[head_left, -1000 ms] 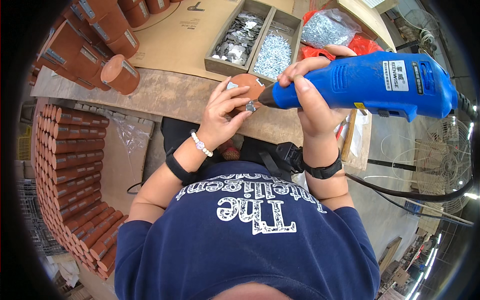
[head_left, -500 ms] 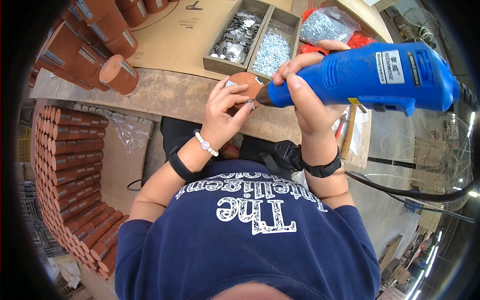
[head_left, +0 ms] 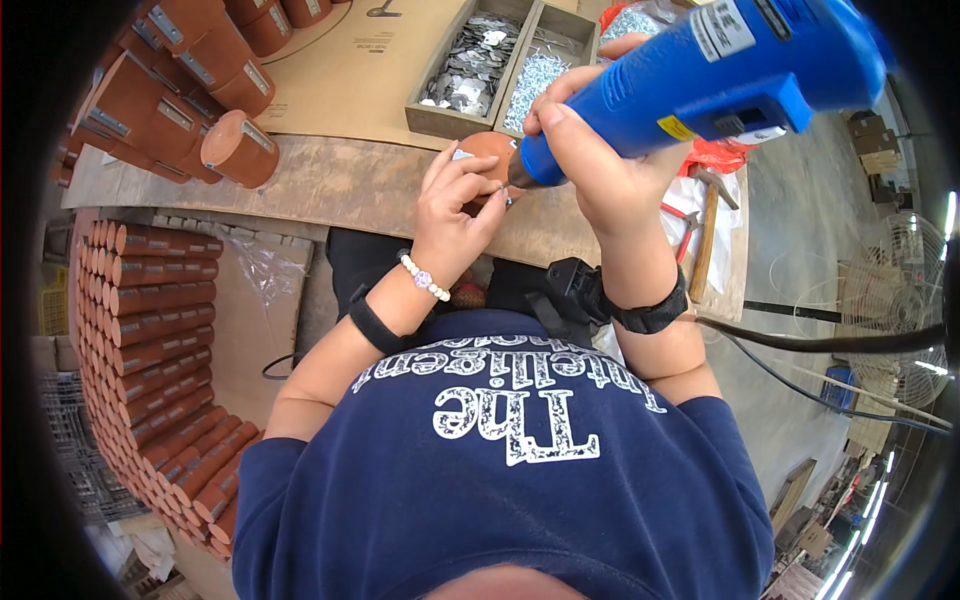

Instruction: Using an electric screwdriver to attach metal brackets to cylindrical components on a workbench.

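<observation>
My right hand point(head_left: 610, 165) grips a blue corded electric screwdriver point(head_left: 680, 85), its body tilted up to the right. The dark nose points down-left, close against a reddish-brown round piece point(head_left: 482, 146) standing at the bench's front edge. Around that piece curls my left hand point(head_left: 455, 212), with thumb and forefinger pinching what looks like a small metal screw point(head_left: 507, 194) right by the tool's tip. A light grey metal plate point(head_left: 461, 155) shows on the piece beside my fingers. The exact contact of tip and screw is partly hidden.
Beyond lies a wooden box point(head_left: 440, 120) of dark metal plates and another of silvery screws point(head_left: 540, 85). Brown cylinders point(head_left: 240, 148) stand at the left, with a tall stack point(head_left: 165, 300) below. A hammer point(head_left: 708, 230) and red-handled pliers point(head_left: 687, 228) lie right.
The screwdriver's rear end has swung upward and slightly left, so it tilts more steeply. My right hand has shifted a little left; my left hand stays at the round piece.
</observation>
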